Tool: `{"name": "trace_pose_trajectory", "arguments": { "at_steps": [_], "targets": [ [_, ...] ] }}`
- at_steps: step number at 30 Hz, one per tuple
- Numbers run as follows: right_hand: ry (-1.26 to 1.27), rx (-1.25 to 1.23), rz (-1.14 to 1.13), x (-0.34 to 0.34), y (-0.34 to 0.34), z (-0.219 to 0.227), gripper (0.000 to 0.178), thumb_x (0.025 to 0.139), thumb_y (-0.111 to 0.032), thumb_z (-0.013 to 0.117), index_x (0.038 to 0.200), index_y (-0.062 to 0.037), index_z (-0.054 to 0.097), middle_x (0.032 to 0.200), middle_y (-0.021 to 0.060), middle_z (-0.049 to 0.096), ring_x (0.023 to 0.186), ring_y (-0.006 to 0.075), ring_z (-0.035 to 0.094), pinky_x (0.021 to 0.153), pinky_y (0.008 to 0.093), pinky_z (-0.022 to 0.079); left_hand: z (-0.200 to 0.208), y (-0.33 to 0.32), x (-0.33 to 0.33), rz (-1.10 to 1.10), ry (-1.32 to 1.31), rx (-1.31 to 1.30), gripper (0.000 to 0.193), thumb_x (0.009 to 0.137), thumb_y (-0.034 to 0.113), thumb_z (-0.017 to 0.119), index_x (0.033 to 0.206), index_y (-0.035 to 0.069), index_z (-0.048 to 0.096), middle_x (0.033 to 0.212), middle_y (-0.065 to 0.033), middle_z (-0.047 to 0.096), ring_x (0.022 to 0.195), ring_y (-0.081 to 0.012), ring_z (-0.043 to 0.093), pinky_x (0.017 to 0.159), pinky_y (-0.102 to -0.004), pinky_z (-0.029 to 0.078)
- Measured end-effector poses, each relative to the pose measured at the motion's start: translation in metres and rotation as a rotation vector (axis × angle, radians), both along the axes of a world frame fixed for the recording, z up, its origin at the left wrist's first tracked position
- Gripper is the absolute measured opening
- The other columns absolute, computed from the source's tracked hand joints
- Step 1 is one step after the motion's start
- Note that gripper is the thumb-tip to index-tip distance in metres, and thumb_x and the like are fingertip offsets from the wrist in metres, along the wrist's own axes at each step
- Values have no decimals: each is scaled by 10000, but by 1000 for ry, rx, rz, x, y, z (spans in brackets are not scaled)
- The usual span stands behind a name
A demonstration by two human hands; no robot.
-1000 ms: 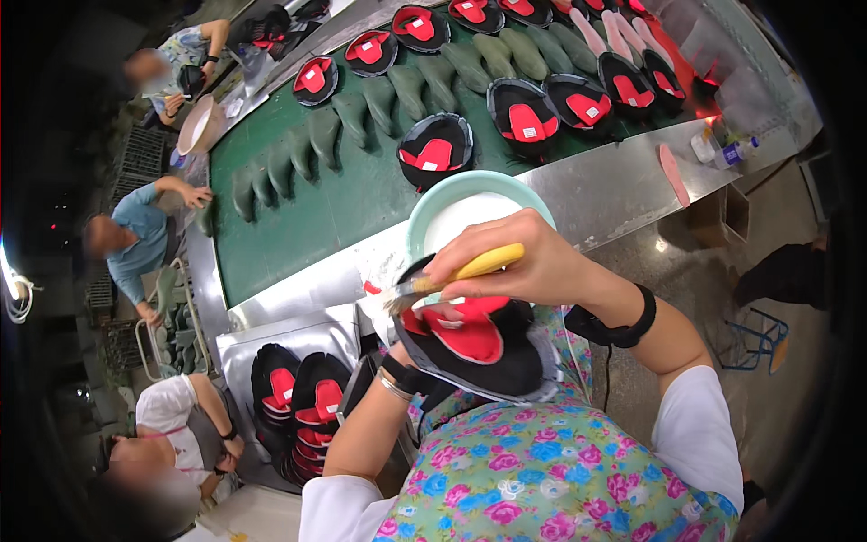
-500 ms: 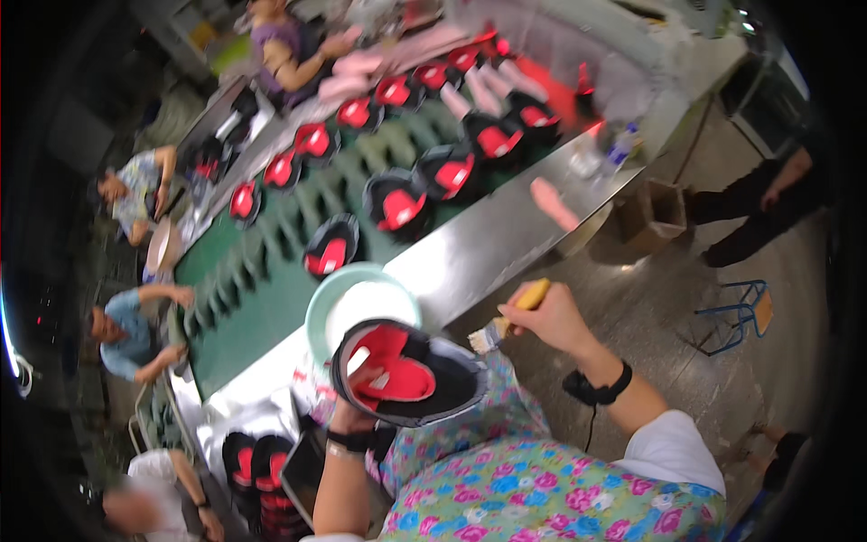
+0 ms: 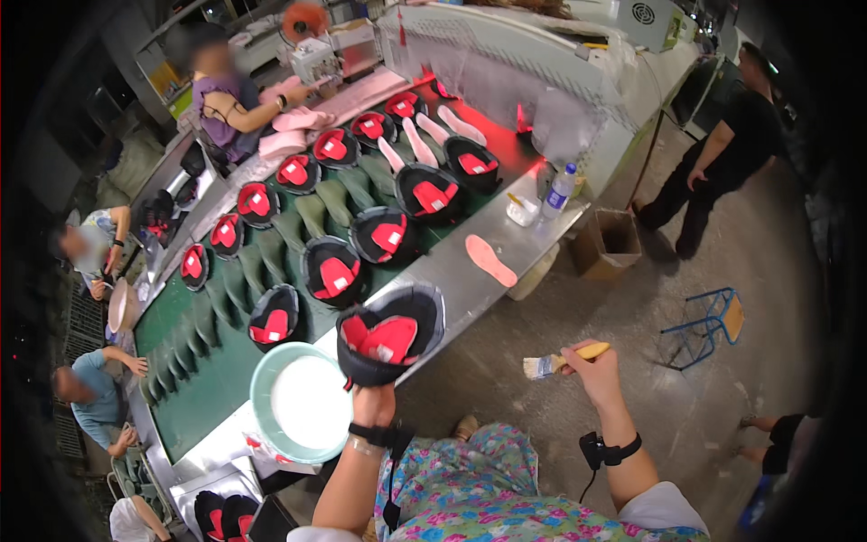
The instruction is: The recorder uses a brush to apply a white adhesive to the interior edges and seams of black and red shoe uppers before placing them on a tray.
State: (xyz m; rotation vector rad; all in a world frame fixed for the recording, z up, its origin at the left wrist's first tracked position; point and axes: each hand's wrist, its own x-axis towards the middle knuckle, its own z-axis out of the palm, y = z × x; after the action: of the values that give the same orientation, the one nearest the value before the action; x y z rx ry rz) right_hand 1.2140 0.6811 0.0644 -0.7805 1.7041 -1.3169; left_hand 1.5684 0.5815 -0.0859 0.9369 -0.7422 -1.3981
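My left hand grips a black shoe upper with a red lining from below, holding it up over the near edge of the metal table. Its opening faces upward; the fingers are partly hidden beneath it. Off to the right, clear of the table, my right hand is closed around the yellow handle of a paintbrush, its pale bristles pointing left. Left of the upper stands a light-green basin containing white liquid.
Several black-and-red uppers and dark green shoe lasts line a green conveyor belt. A pink insole, a bottle and a cardboard box lie beyond. Co-workers sit along the far side; a blue-framed stool stands right.
The upper has shifted from in front of the basin to its right, over the table edge, uncovering the basin. My right hand and paintbrush have moved right and lower in view.
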Motion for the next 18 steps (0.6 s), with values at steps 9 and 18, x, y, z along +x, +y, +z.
{"name": "trace_pose_trajectory", "arguments": {
  "at_steps": [9,18],
  "targets": [
    [113,99,-242,-65,42,9,143,809,-74,687,830,43,608,715,100,642,607,147,631,565,242,499,35,-100,-149,-107,129,-71,79,919,111,520,984,94,562,867,20,573,825,-129,559,914,-358,465],
    [257,140,-533,-123,26,17,102,796,-51,679,796,17,603,684,76,620,572,137,608,531,259,497,39,-342,-317,-72,509,76,608,851,-60,411,1387,211,317,1206,-61,537,1027,-214,564,823,-349,474]
  ]
}}
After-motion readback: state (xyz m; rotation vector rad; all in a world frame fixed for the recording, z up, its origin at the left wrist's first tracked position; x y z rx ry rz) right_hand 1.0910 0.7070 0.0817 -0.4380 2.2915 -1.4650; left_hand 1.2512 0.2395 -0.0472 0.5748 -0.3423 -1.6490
